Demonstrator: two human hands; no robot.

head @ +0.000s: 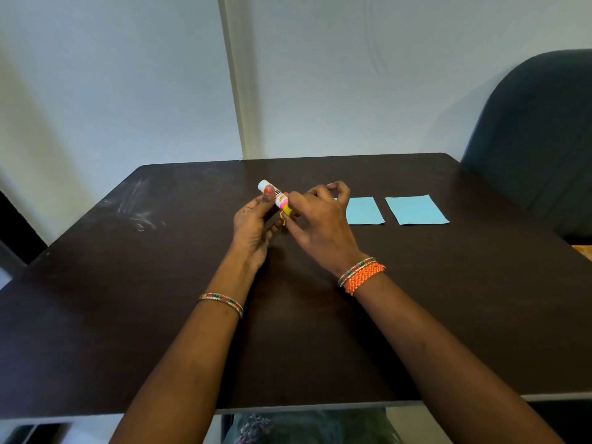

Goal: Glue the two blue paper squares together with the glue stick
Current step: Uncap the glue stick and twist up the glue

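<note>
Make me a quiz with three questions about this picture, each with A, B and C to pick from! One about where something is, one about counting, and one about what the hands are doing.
1. Where do the blue paper squares lie?
A. to the right of the hands
B. to the left of the hands
C. stacked under the glue stick

2. How many blue squares are on the table?
A. one
B. two
C. four

3. What is happening with the glue stick?
A. it lies alone on the table
B. it rubs on paper
C. both hands hold it above the table

Answers: 1 A, both squares sit right of the hands; 2 B, two lie side by side; 3 C, the left hand grips its body and the right hand pinches its yellow end.
</note>
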